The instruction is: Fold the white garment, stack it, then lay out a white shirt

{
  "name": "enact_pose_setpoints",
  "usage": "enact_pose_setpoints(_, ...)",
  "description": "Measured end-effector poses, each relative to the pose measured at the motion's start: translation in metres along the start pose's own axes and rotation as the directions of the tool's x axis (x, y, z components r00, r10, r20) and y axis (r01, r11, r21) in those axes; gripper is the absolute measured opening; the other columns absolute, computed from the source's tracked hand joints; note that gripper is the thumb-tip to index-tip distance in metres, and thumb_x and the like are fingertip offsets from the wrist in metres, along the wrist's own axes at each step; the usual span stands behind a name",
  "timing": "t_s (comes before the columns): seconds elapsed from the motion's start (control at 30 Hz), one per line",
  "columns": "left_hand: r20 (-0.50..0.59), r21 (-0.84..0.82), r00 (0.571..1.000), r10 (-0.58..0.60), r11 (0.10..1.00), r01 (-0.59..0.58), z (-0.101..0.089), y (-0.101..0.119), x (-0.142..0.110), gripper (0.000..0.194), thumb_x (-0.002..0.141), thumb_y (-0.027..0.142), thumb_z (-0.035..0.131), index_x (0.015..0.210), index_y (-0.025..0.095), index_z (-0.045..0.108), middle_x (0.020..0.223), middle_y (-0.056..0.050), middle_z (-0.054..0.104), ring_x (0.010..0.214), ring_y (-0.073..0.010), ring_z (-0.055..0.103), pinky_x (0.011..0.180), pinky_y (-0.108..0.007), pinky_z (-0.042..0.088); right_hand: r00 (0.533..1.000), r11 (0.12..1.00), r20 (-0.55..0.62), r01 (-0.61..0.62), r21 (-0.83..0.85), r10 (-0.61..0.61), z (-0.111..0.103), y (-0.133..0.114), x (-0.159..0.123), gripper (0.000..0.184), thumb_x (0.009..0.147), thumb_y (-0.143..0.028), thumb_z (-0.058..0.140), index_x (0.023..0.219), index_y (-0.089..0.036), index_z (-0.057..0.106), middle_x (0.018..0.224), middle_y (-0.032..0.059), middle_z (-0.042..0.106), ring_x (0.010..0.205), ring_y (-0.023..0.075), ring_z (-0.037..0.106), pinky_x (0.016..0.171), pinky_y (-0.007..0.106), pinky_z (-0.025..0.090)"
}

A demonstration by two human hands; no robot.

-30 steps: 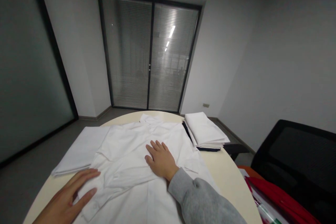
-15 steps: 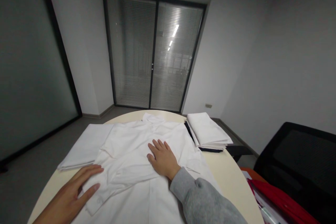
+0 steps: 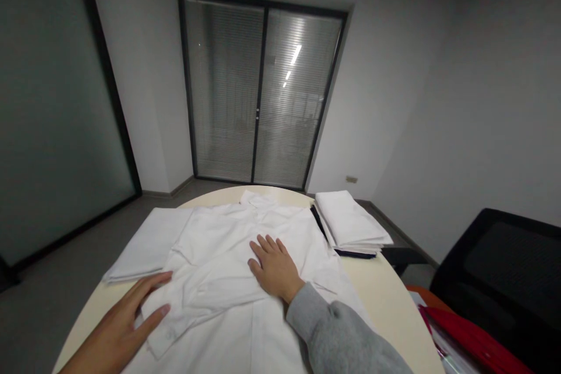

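A white button-up shirt [image 3: 219,228] lies spread on a round cream table [image 3: 388,310], its collar at the far edge. One sleeve is folded across the shirt's front, with its cuff at the near left. My right hand [image 3: 275,269] rests flat on the chest of the shirt, fingers spread. By the cuff, my left hand [image 3: 127,318] has its thumb and fingers apart and touches the fabric at the sleeve's edge. Nothing is gripped in either hand.
Folded white cloth [image 3: 146,242] lies at the left edge of the table. A stack of folded white garments [image 3: 348,219] sits at the right on something dark. Beyond that edge stand a black mesh chair [image 3: 508,280] and a red item [image 3: 473,339].
The whole view has shifted slightly as my head moved. My hands keep almost the same places on the shirt, and the shirt lies as before.
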State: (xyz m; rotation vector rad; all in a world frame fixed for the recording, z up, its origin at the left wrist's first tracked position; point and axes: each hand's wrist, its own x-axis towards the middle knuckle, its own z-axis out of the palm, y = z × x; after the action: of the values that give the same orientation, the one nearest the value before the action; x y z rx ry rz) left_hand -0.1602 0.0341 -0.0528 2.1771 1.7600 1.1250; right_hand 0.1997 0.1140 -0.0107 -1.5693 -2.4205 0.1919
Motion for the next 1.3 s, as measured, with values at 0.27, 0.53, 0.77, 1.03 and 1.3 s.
enact_pose_setpoints(0.27, 0.000, 0.031, 1.000, 0.010, 0.999, -0.010, -0.005, 0.007, 0.002, 0.053, 0.089, 0.065, 0.061, 0.127, 0.028, 0.070, 0.132, -0.006, 0.073, 0.119, -0.0261, 0.071, 0.103, -0.035, 0.057, 1.000, 1.000, 0.007, -0.002, -0.008, 0.002, -0.002, -0.002, 0.001, 0.057, 0.106, -0.048, 0.040, 0.158, -0.026, 0.044, 0.169, 0.0068, 0.034, 0.157, 0.0297, 0.025, 0.128, 0.053, 0.016)
enact_pose_setpoints(0.53, -0.003, 0.055, 1.000, 0.030, 0.998, -0.030, -0.001, -0.001, 0.001, 0.051, 0.089, 0.064, 0.061, 0.126, 0.031, 0.071, 0.134, -0.004, 0.072, 0.121, -0.0268, 0.071, 0.104, -0.038, 0.057, 1.000, 1.000, -0.007, 0.004, 0.005, -0.004, -0.001, -0.001, 0.000, 0.057, 0.106, -0.047, 0.040, 0.158, -0.026, 0.044, 0.169, 0.0075, 0.034, 0.157, 0.0299, 0.026, 0.128, 0.053, 0.016)
enact_pose_setpoints(0.77, 0.004, 0.061, 0.999, 0.040, 0.997, -0.040, 0.004, -0.012, -0.001, 0.048, 0.089, 0.060, 0.063, 0.127, 0.031, 0.070, 0.134, -0.005, 0.072, 0.122, -0.0279, 0.070, 0.105, -0.042, 0.056, 1.000, 1.000, -0.020, 0.008, 0.003, -0.008, 0.001, -0.001, 0.000, 0.056, 0.105, -0.048, 0.041, 0.158, -0.027, 0.044, 0.168, 0.0063, 0.034, 0.157, 0.0292, 0.026, 0.128, 0.053, 0.017)
enact_pose_setpoints(1.03, -0.006, 0.040, 0.999, 0.031, 0.999, -0.031, 0.003, -0.006, 0.001, 0.047, 0.089, 0.061, 0.062, 0.123, 0.031, 0.072, 0.131, -0.005, 0.073, 0.119, -0.0283, 0.071, 0.103, -0.042, 0.057, 1.000, 1.000, -0.005, -0.002, 0.013, 0.002, -0.002, -0.002, -0.001, 0.057, 0.105, -0.048, 0.042, 0.158, -0.026, 0.044, 0.169, 0.0065, 0.034, 0.157, 0.0293, 0.026, 0.128, 0.053, 0.016)
enact_pose_setpoints(1.3, -0.012, 0.024, 0.999, 0.048, 0.999, -0.048, 0.004, -0.010, 0.000, 0.044, 0.088, 0.058, 0.065, 0.123, 0.031, 0.072, 0.131, -0.004, 0.073, 0.119, -0.0264, 0.072, 0.105, -0.038, 0.056, 1.000, 1.000, -0.009, 0.000, 0.022, 0.000, -0.003, -0.002, -0.001, 0.057, 0.105, -0.048, 0.041, 0.158, -0.026, 0.045, 0.168, 0.0076, 0.034, 0.157, 0.0296, 0.026, 0.128, 0.053, 0.016)
